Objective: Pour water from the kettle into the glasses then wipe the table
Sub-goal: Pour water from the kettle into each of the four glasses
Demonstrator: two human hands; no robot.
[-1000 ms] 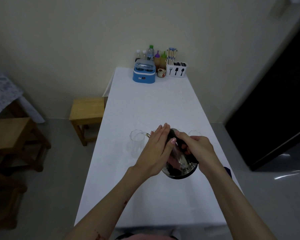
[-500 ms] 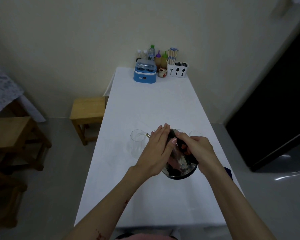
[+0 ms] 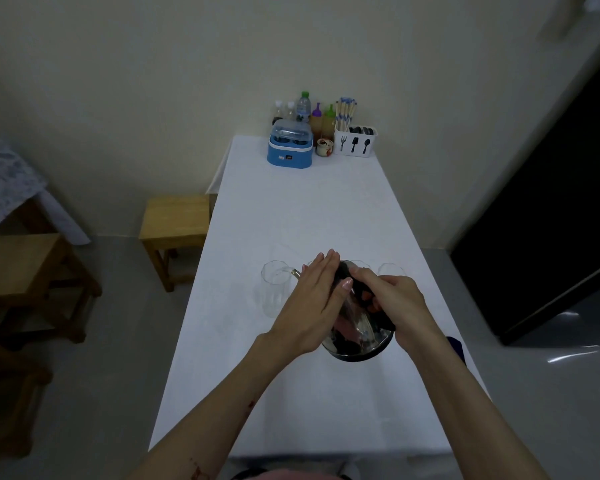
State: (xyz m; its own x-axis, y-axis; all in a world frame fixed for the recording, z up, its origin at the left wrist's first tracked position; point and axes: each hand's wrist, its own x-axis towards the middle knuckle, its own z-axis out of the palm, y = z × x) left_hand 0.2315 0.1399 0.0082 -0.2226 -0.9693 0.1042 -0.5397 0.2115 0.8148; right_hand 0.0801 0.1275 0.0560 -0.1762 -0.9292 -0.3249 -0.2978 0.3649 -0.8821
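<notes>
A long white surface [image 3: 291, 209] runs up the middle of the frame from the bottom edge to the pale wall at the top. To its left, in the left half of the frame, stand a wooden stool [image 3: 175, 220] just beside the surface and a larger wooden table [image 3: 25, 268] near the left edge.

In the lower centre the kettle [image 3: 357, 341] is tipped toward the left of the frame, its shiny round base turned to the camera and its thin spout [image 3: 295, 273] reaching over the rim of the left glass [image 3: 274, 289]. The right hand [image 3: 392, 299] is curled around the kettle's dark handle on the right side. The left hand [image 3: 316, 299] lies flat against the kettle's top, fingers straight and pressed together, thumb resting on the dark lid. Whether water is flowing cannot be told.

A second glass [image 3: 390, 270] shows only its rim just above the right hand; another rim peeks out between the two hands. A dark object [image 3: 456, 348] lies at the surface's right edge, mostly hidden by the right forearm.

At the far end, upper centre, sit a blue appliance [image 3: 289, 147] with a clear lid, a white cutlery holder [image 3: 355, 143] to its right, a small jar [image 3: 324, 147] between them, and bottles [image 3: 303, 107] behind.
</notes>
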